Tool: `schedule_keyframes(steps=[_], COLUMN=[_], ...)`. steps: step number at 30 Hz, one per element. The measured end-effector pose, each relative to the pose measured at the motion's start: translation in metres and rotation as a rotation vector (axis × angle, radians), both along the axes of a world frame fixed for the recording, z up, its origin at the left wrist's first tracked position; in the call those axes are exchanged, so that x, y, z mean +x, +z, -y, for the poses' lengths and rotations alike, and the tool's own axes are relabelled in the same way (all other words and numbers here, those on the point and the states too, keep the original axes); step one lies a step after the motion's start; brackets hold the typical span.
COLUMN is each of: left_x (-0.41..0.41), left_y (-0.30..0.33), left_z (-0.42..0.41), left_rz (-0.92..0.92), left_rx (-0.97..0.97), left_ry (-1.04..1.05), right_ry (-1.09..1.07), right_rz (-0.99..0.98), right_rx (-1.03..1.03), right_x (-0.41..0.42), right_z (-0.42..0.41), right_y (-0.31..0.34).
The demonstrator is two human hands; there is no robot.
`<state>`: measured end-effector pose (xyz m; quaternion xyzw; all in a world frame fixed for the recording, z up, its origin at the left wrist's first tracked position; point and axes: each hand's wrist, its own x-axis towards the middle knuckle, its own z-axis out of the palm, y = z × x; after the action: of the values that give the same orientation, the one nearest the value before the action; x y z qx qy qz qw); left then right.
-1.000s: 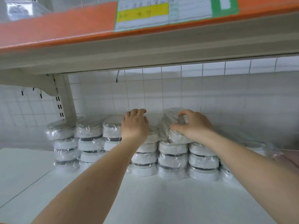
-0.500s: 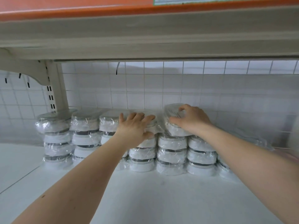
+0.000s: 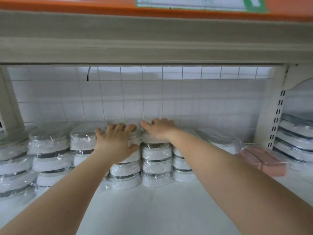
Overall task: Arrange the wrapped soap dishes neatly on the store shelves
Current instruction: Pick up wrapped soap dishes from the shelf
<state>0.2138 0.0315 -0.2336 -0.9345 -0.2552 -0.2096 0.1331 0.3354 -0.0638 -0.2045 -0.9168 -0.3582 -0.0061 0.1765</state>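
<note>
Head view shows us reaching deep under the upper shelf to the wrapped soap dishes (image 3: 156,164), which stand in stacks along the back of the white shelf (image 3: 152,209), against the wire grid panel (image 3: 152,99). Our left hand (image 3: 116,144) lies spread over the top dish of one middle stack, fingers (image 3: 118,127) straight on its lid and thumb against its front; nothing is clutched. Our right hand (image 3: 160,129) rests flat, fingers extended, on the top dish of the stack just beside it, pressing rather than gripping.

We judge the step to be squaring these two top dishes with the row. To do it well, we should push with flat palms, gently and evenly, so the slippery film does not let a dish skate off the one beneath. We should steady each column from the front while nudging, keep the tops level with the neighbours to the left, and close the gap between columns. Pink packs (image 3: 264,160) lie to the right; we should leave them alone.
</note>
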Motion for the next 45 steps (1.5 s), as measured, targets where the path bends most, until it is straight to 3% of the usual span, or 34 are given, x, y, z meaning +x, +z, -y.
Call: schedule_keyframes(steps=[3,5,8,11,16,29,37,45], left_x=[0.002,0.000,0.010,0.031,0.081,0.211,0.290,0.438], left_y=[0.014,0.022,0.025,0.029,0.031,0.014,0.013,0.005], left_z=[0.004,0.014,0.043,0.093,0.208,0.610,0.764,0.888], left_rz=[-0.057,-0.057,0.051,0.119,0.119,0.033,-0.039,-0.075], left_rx=[-0.119,-0.069,0.022,-0.039,-0.056,-0.173,-0.184,-0.276], left_ry=[0.023,0.046,-0.042,-0.179,-0.388,-0.779,-0.927,-1.045], right_ry=[0.030,0.009,-0.043,-0.105,-0.302,-0.648,-0.774,-0.902], right_rz=[-0.026,0.049,0.109,0.141,0.165,0.110,0.078,0.061], right_rx=[0.119,0.180,0.099,0.047,0.000,0.003,0.077,0.053], right_x=[0.002,0.005,0.019,0.032,0.055,0.092,0.149,0.264], right_z=[0.021,0.044,0.090,0.152,0.292,0.699,0.853,0.970], right_y=[0.005,0.004,0.001,0.000,-0.003,0.001,-0.007,-0.018])
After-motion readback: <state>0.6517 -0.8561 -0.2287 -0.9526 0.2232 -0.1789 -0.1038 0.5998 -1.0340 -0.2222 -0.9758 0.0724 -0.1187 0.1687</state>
